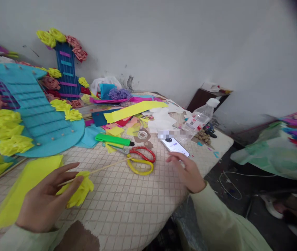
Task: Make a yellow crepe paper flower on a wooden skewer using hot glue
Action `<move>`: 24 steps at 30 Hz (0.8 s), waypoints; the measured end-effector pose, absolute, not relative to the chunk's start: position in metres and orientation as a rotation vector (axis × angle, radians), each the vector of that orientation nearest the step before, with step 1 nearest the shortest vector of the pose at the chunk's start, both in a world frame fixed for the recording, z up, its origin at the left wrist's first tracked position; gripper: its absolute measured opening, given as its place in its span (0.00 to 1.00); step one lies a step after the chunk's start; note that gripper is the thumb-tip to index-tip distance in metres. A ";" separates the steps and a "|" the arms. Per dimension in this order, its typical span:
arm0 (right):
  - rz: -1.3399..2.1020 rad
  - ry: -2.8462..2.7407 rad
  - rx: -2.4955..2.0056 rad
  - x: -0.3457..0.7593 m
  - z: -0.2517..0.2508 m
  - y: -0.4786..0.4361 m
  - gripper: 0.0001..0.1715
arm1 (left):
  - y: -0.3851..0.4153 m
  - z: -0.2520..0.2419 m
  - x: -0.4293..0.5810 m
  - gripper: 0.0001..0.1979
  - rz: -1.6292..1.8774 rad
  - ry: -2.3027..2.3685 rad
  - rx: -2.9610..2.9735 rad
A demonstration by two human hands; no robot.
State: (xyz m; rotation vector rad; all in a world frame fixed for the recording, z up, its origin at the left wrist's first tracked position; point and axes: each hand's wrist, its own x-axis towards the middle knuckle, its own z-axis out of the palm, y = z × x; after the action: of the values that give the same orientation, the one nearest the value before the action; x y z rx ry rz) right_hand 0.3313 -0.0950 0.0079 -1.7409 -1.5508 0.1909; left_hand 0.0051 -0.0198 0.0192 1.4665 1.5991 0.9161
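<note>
My left hand [46, 198] is closed on a bunched yellow crepe-paper flower [82, 193]. A thin wooden stick [106, 168] runs through the same grip, its far end reaching the scissors. Under that wrist lies a flat yellow crepe-paper strip [28, 188]. My right hand [187, 170] is at the lower edge of a lit phone [176, 146], fingers apart and holding nothing; whether a fingertip touches the screen I cannot tell. Between the hands rest scissors [141, 171] with red and yellow handles. Beside them is a green utility knife [113, 139].
At left stand a light-blue stringed paper shape [37, 111] and a dark-blue one [66, 69], both with crepe flowers. Paper scraps, a yellow strip [135, 111] and purple yarn [119, 94] lie behind. A plastic bottle [200, 116] stands near the table's right edge.
</note>
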 end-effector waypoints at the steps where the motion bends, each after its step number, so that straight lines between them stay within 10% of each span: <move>1: 0.222 -1.638 -1.652 0.315 0.010 -0.091 0.13 | -0.019 0.019 0.004 0.27 0.902 1.598 1.480; 24: -0.180 -1.424 -2.058 0.402 -0.012 -0.108 0.18 | -0.017 0.019 -0.002 0.31 0.753 1.651 1.625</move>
State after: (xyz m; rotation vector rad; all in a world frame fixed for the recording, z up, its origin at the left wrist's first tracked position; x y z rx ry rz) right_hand 0.4022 -0.1082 -0.0121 -2.0581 -1.4240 -0.1798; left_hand -0.0018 -0.0167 0.0187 1.6255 1.6508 0.7528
